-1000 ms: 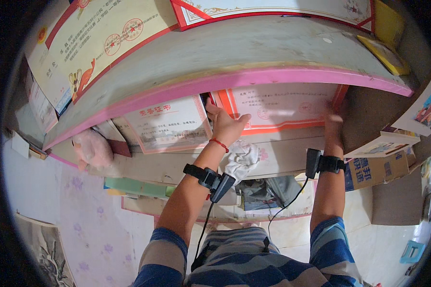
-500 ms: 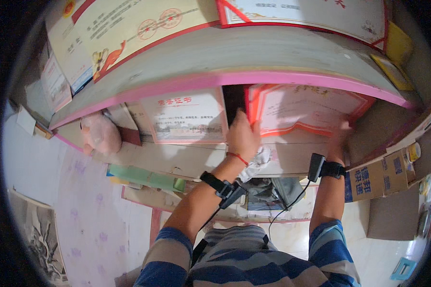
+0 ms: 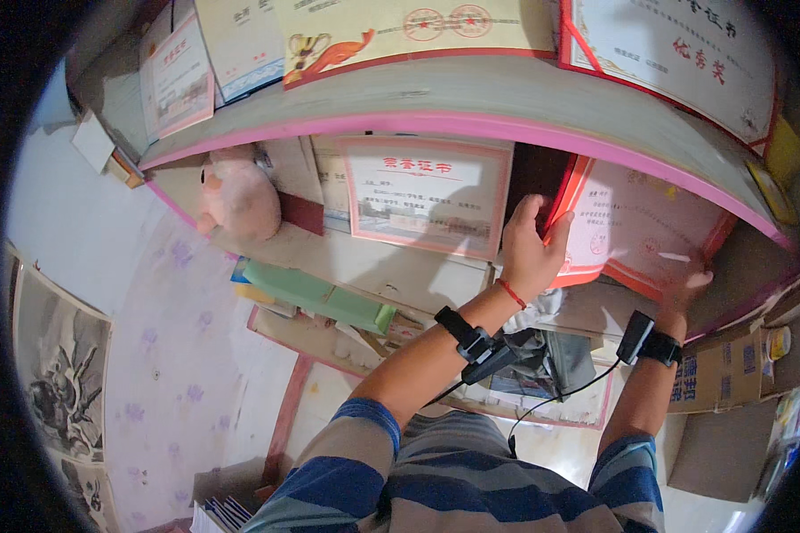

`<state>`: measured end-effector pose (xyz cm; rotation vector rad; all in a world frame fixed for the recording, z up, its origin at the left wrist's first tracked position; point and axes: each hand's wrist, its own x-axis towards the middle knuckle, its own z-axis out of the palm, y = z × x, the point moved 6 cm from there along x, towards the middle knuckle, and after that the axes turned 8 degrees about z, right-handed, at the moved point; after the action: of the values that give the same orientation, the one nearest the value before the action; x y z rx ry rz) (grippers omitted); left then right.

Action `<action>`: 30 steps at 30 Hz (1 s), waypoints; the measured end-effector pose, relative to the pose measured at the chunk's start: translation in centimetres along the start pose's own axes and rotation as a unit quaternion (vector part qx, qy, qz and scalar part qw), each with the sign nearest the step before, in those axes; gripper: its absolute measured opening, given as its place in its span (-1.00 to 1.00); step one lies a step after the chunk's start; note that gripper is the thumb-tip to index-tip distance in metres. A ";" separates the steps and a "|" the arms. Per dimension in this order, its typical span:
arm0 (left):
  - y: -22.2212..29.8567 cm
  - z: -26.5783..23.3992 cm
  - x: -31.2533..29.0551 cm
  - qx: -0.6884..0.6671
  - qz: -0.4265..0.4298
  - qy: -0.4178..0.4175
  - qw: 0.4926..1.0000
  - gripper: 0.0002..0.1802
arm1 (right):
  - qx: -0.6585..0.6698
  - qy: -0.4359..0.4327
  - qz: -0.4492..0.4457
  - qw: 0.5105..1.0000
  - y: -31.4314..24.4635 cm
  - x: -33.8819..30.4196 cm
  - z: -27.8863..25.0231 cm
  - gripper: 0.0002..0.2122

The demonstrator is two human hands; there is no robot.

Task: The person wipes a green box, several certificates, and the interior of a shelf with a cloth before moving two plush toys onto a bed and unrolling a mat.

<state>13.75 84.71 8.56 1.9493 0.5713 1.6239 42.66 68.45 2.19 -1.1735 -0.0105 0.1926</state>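
A red-edged certificate folder [image 3: 631, 226] stands partly unfolded under the pink-edged shelf, its printed inner pages facing me. My left hand [image 3: 533, 256], a red string on its wrist, is closed on the folder's left edge, with thumb and fingers on either side. At the lower right edge, my right hand [image 3: 687, 286] grips the folder, its fingers partly blurred. To the left of my left hand, a pale certificate with a pink border [image 3: 428, 197] leans upright. A dark gap shows between it and the folder.
Above runs the pink-edged shelf [image 3: 400, 122], bearing more certificates. A pink plush toy [image 3: 240, 197] sits at the left of the compartment. Below are a green box [image 3: 316, 295] and dark folded fabric [image 3: 564, 355]. A cardboard box [image 3: 716, 373] stands at the right.
My view has swung left, so the scene sits farther right. The folder's two sides now angle inward more at the fold, both hands staying at its edges.
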 end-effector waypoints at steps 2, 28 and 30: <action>-0.1 0.2 0.2 -0.101 -0.035 -0.006 0.994 -0.81 | 0.052 -0.019 -0.021 0.998 -0.6 0.8 -0.4 -0.68; -14.2 -27.7 3.6 0.047 -0.060 0.077 0.994 -0.73 | -0.079 -0.151 -0.106 0.980 9.5 -21.3 16.4 -0.86; -16.1 -30.3 4.4 0.035 -0.042 0.086 0.995 -0.71 | -0.083 -0.172 -0.118 0.975 9.7 -23.5 19.8 -0.87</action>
<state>-14.99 103.84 5.59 1.8198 0.7750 1.7500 15.98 86.53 3.19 -1.2812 -0.4761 0.1854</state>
